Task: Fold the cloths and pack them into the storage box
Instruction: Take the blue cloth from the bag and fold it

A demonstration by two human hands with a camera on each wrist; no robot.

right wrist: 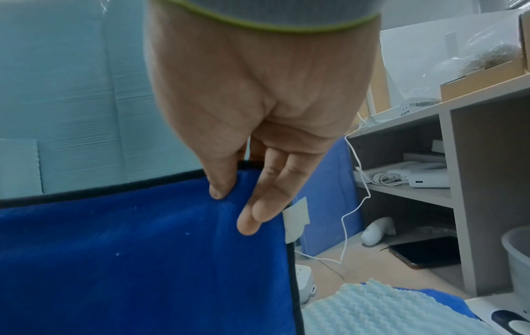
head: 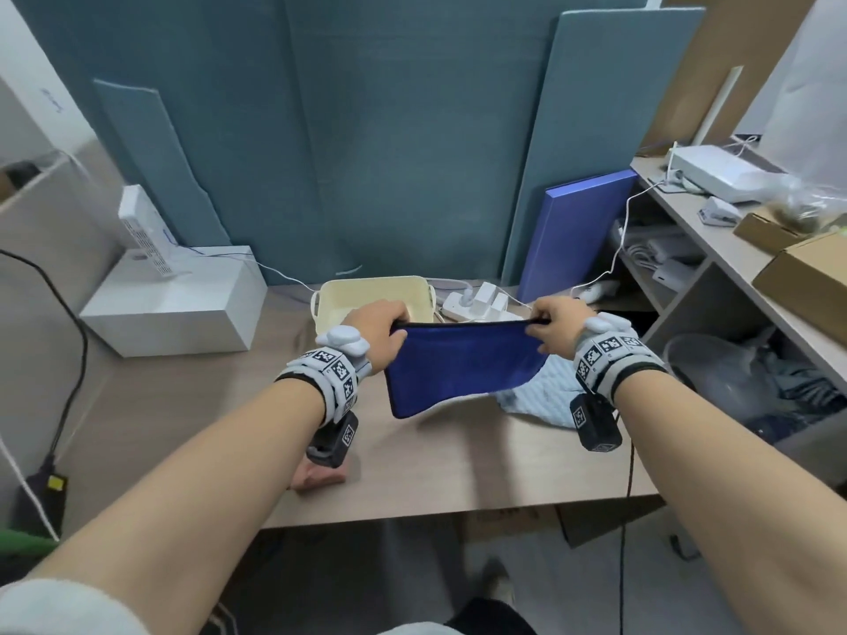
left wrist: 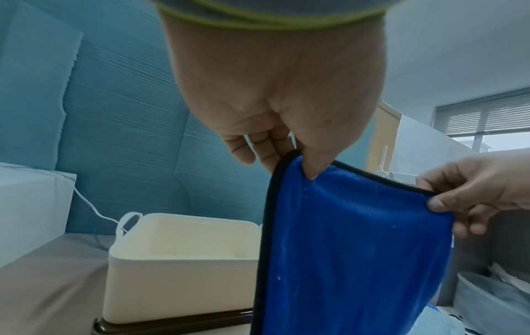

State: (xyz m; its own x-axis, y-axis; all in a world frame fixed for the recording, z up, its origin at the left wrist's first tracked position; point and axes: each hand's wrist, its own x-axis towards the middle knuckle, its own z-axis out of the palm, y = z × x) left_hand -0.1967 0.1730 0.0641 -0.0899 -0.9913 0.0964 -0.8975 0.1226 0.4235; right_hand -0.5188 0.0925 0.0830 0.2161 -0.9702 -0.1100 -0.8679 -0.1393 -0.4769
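- The desk (head: 440,460) carries one cream storage box (head: 373,293) at its far edge, one light blue textured cloth (head: 527,398) on the right and one small pink thing (head: 316,478) under the left forearm; whether that is a cloth I cannot tell.
- One blue cloth (head: 463,359) with a dark hem hangs above the desk, stretched between the two hands in front of the storage box, its lower edge loose over the light blue cloth.
- The storage box shows nothing inside in the left wrist view; it stands on a dark flat base (left wrist: 172,321).
- The left hand (head: 380,332) pinches the cloth's upper left corner: the thumb presses the front face just under the hem, the other fingers (left wrist: 258,149) curl behind it.
- The right hand (head: 557,325) pinches the upper right corner: the thumb lies on the near face, two fingers (right wrist: 266,204) lie almost straight and pressed together down the side edge, just beside a white label (right wrist: 295,217).
- Cloths counted: two certain, one held, one lying on the desk.
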